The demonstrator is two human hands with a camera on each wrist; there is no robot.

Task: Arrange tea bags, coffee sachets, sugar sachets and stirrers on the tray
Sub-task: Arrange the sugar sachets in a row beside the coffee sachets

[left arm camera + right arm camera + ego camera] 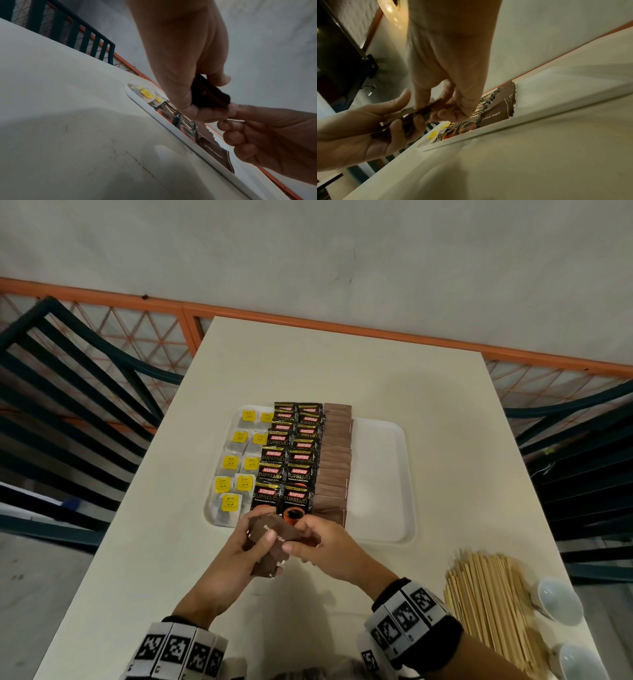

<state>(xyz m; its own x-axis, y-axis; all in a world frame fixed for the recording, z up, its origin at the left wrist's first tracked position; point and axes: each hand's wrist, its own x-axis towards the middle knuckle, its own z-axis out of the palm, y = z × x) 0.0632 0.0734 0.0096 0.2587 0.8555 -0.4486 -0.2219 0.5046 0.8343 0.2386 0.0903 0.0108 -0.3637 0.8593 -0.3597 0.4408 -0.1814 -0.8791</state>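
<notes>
Brown sugar sachets (pixel 270 542) bunched in the left hand (pixel 236 559), just short of the tray's near rim (pixel 376 537). Gripped by curled fingers and thumb. Right hand (pixel 322 546) pinching the top sachet at its corner, thumb against forefinger, seemingly peeling one off the stack. Just beyond both hands, the laid sugar column (pixel 334 460) overlapping away toward the far end; left of it, two columns of black coffee sachets (pixel 291 460), then tea bags (pixel 236 463) with yellow tags. Right of the sugar, bare tray floor.

Sugar step in hand, by the look of it; tea and coffee seem done. Next up, probably: separating one sachet cleanly and laying it square beside the column. Wooden stirrers (pixel 486 604) heaped well right of the right wrist, untouched, two white cups (pixel 561 601) beside them.
</notes>
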